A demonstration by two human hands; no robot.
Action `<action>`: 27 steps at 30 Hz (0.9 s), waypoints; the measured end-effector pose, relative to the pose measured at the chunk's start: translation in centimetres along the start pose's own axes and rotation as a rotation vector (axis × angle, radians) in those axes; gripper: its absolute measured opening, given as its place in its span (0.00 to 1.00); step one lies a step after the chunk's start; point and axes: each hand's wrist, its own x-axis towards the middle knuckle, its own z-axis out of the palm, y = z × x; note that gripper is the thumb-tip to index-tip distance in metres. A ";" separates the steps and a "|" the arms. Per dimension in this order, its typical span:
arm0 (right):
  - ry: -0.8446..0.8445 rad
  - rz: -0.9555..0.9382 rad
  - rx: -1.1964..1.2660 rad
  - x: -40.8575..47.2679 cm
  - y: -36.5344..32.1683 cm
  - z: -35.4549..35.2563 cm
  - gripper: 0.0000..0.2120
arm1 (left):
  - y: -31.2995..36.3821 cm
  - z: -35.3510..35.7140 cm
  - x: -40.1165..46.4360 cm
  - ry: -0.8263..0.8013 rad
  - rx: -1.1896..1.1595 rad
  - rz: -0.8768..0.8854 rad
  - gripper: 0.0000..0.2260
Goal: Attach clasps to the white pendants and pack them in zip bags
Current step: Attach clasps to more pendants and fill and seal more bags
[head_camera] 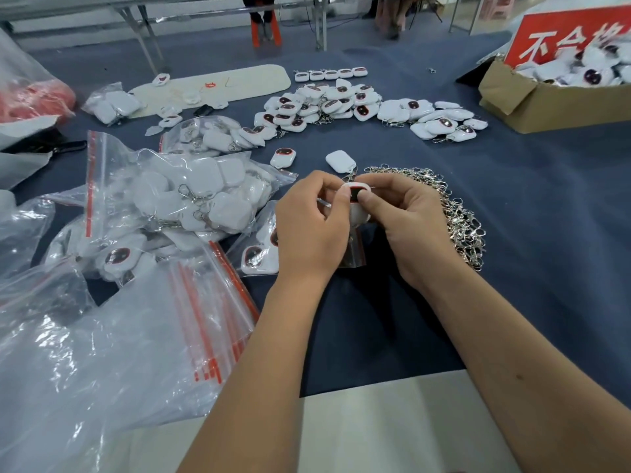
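Both hands meet over the blue table [512, 233]. Left hand [309, 227] and right hand [406, 223] pinch one white pendant [356, 196] between their fingertips, just beside the clasp pile [454, 213]. I think it is light, hard and smooth, so it could slip. I would hold its flat sides and leave the loop end free for a clasp.

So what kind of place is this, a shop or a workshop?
Most likely a small assembly and packing workshop. Piles of identical white pendants cover the table, a heap of metal clasps waits beside the hands, filled zip bags lie at the left, and a cardboard box holds more pendants.
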 end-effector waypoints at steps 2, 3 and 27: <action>-0.004 -0.001 -0.015 0.0 0.1 0.0 0.07 | -0.1 0.0 0.0 -0.013 0.015 -0.010 0.05; -0.006 -0.005 -0.018 0.0 0.1 0.1 0.07 | -0.1 0.0 0.0 -0.020 0.026 -0.012 0.05; -0.068 -0.025 -0.029 0.1 0.3 0.0 0.12 | 0.2 -0.3 0.1 -0.053 -0.046 -0.071 0.04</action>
